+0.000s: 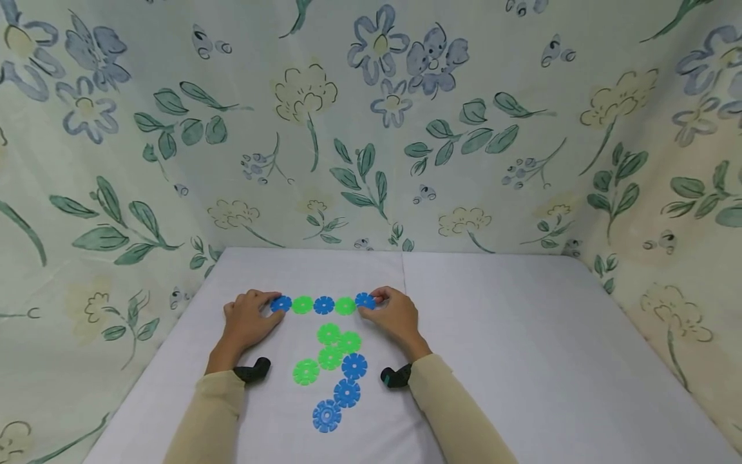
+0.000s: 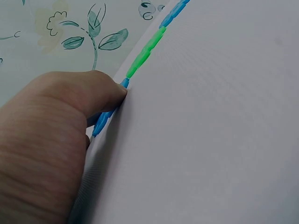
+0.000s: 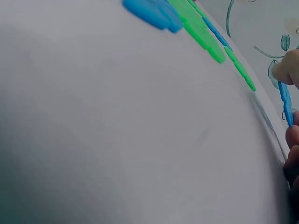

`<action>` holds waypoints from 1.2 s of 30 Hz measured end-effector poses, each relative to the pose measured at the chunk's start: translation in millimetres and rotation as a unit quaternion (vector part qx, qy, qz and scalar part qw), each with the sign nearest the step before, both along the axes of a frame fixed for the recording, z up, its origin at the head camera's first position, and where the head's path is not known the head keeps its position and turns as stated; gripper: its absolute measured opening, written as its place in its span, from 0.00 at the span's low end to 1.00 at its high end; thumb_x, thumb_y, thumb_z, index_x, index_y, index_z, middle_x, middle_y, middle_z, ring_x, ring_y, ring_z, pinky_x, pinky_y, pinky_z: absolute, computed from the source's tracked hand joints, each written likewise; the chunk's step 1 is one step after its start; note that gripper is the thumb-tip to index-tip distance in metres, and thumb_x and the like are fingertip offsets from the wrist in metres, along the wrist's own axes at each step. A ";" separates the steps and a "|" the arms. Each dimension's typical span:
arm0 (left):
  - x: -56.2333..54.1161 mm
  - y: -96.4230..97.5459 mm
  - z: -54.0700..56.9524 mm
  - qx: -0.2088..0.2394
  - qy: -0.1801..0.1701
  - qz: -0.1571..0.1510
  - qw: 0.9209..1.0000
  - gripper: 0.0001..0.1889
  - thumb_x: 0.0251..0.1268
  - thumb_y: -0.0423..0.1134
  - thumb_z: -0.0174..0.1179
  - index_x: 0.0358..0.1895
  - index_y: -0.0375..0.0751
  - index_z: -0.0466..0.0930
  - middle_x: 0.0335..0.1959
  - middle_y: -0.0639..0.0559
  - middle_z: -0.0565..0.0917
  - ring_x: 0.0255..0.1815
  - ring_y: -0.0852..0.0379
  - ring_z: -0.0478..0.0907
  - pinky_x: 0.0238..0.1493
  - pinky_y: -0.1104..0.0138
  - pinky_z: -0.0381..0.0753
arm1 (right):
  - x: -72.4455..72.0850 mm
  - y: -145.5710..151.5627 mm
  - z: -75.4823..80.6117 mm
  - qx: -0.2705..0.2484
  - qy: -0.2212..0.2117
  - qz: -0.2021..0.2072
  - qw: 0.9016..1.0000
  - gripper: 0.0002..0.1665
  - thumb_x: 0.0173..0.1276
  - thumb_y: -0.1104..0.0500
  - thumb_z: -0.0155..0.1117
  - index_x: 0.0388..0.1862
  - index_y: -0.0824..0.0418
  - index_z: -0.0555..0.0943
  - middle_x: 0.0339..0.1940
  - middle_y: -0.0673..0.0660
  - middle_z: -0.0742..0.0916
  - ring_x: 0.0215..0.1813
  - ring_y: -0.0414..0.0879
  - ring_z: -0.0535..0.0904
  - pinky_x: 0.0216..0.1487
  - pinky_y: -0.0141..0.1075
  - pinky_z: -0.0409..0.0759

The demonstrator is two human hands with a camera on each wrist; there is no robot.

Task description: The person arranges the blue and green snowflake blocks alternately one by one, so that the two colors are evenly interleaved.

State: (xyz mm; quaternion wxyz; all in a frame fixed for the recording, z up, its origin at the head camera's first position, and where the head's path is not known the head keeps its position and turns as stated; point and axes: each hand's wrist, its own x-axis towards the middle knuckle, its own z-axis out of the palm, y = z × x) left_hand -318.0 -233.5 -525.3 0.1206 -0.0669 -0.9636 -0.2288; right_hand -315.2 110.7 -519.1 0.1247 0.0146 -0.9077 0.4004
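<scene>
Between pinching left fingers (image 1: 265, 297), one blue disc (image 1: 281, 303); between pinching right fingers (image 1: 372, 314), another disc (image 1: 364, 300)

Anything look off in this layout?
No visible damage or spills. One oddity: in the right wrist view, the row's right-end blue disc, pinched by the right hand, sits raised off the table, while the green disc next to it lies flat.

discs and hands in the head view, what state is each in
Left hand: pinching
Left-end blue disc: held in left hand
Right hand: pinching
Right-end blue disc: held in right hand, apart from its neighbour
Three discs between: flat, untouched
Four nearer green discs: flat, untouched
Three nearer blue discs: flat, untouched
</scene>
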 end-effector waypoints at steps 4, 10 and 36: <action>-1.1 -0.4 0.0 0.002 0.001 -0.002 1.000 0.25 0.63 0.57 0.63 0.63 0.55 0.80 0.56 0.42 0.79 0.58 0.39 0.71 0.57 0.40 0.55 | -1.4 -1.9 -0.7 0.013 -0.004 -0.007 1.000 0.23 0.49 0.37 0.77 0.39 0.47 0.84 0.32 0.45 0.84 0.34 0.43 0.76 0.40 0.38 0.72; -1.9 -0.9 0.6 0.000 0.003 -0.003 1.000 0.25 0.63 0.56 0.63 0.63 0.56 0.80 0.56 0.42 0.79 0.58 0.39 0.71 0.56 0.40 0.55 | -1.6 -2.6 1.2 0.023 -0.009 -0.010 1.000 0.23 0.49 0.37 0.77 0.38 0.48 0.84 0.31 0.45 0.83 0.34 0.43 0.76 0.41 0.38 0.72; 0.9 0.3 0.7 0.005 -0.002 -0.004 1.000 0.25 0.64 0.55 0.64 0.63 0.54 0.80 0.57 0.41 0.79 0.60 0.37 0.71 0.58 0.39 0.55 | -2.6 -0.1 2.5 0.069 -0.025 0.011 0.997 0.21 0.49 0.39 0.75 0.38 0.48 0.84 0.33 0.46 0.83 0.34 0.43 0.76 0.41 0.38 0.73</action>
